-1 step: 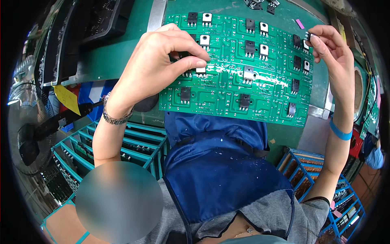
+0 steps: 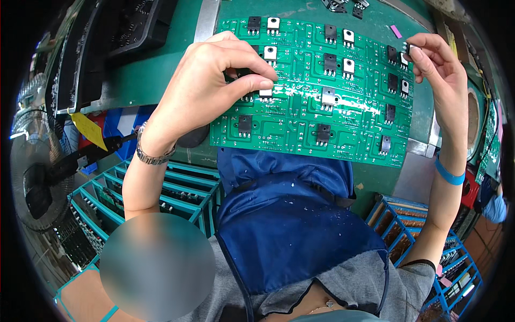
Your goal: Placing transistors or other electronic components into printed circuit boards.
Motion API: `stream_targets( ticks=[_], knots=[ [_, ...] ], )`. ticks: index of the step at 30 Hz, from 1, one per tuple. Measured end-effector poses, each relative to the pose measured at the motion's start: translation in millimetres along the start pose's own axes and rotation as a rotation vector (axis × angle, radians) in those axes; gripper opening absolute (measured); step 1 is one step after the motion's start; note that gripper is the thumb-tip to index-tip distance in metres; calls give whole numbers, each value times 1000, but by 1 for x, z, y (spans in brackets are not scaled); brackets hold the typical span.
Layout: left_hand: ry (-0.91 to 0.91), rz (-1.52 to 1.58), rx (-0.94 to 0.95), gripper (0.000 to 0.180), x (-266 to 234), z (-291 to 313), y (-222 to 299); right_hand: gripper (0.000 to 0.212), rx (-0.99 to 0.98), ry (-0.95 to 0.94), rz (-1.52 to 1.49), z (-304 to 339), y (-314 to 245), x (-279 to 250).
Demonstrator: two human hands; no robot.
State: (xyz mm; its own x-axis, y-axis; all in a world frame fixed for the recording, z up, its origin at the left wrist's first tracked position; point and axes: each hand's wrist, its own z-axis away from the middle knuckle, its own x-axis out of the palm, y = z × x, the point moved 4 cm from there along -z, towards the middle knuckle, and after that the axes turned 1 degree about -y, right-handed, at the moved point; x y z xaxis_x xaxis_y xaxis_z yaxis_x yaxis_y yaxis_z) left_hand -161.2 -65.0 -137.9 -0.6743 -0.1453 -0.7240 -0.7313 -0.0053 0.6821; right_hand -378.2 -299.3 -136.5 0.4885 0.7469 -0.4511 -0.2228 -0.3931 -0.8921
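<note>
A large green circuit board panel (image 2: 300, 126) lies before me, bearing rows of black transistors (image 2: 330, 63) and white-backed transistors (image 2: 348, 66) with three legs each. My left hand (image 2: 217, 80) reaches over its left part, thumb and forefinger closed in a pinch. Just under that thumb sits a partly covered white-backed transistor (image 2: 265, 93); whether the fingertips grip it or something else is hidden. At the panel's upper right, my right hand (image 2: 437, 67) pinches a small black transistor (image 2: 409, 49), its legs pointing left.
The panel rests on a green worktable (image 2: 150, 80). Black bins (image 2: 134, 27) stand at the far left, beside a fan (image 2: 40, 182). Loose black parts (image 2: 358, 8) and a pink slip (image 2: 396, 31) lie at the back. Teal racks (image 2: 177, 185) and blue racks (image 2: 399, 225) flank me below.
</note>
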Motion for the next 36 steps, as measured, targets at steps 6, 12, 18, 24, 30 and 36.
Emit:
stream_targets(
  ticks=[6, 12, 18, 24, 30, 36],
  knots=[
    [8, -16, 12, 12, 2, 0, 1, 25, 8, 23, -33, 3, 0, 4],
    [26, -166, 142, 20, -1, 0, 10, 25, 44, -8, -51, 7, -5, 7],
    [14, -223, 113, 31, 3, 5, 19, 22, 18, -21, -87, 18, -19, 23],
    [5, -270, 134, 34, 1, -1, 22, 21, 132, -114, -180, 27, -23, 33],
    [59, -286, 101, 24, -24, -86, 23, 17, 215, -159, -257, 32, -30, 50],
    [25, -447, 61, 28, -1, -146, -32, 14, -100, -26, 199, 33, -37, 47]
  ],
)
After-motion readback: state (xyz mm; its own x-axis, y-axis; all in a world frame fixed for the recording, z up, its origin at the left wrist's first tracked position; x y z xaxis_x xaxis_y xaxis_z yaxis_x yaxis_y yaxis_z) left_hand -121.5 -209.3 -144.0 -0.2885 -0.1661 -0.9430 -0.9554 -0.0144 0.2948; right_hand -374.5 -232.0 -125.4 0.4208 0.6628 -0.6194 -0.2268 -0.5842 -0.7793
